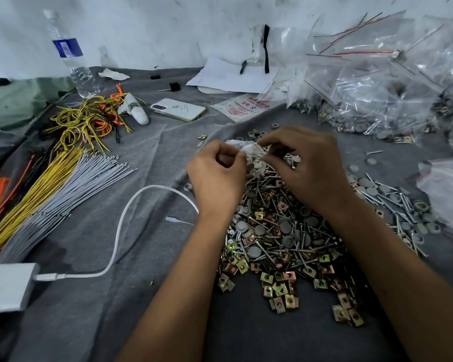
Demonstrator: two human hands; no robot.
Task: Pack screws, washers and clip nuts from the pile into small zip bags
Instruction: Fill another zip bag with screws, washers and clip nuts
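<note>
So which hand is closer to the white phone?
The left hand. The white phone lies up and to the left of it on the grey cloth; the right hand sits farther right, over the pile. Both hands hold a small bag.

A water bottle (70,56), a white phone (178,109), loose papers (230,74) and cable-tie bundles (50,189) lay on the grey cloth (147,152).

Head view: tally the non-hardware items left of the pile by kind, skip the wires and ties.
Water bottle: 1
Phone: 1
White cable: 1
White charger block: 1
White glue-gun-like tool: 1
Total: 5
Both hands hold a small zip bag over the pile: left hand, right hand.
</note>
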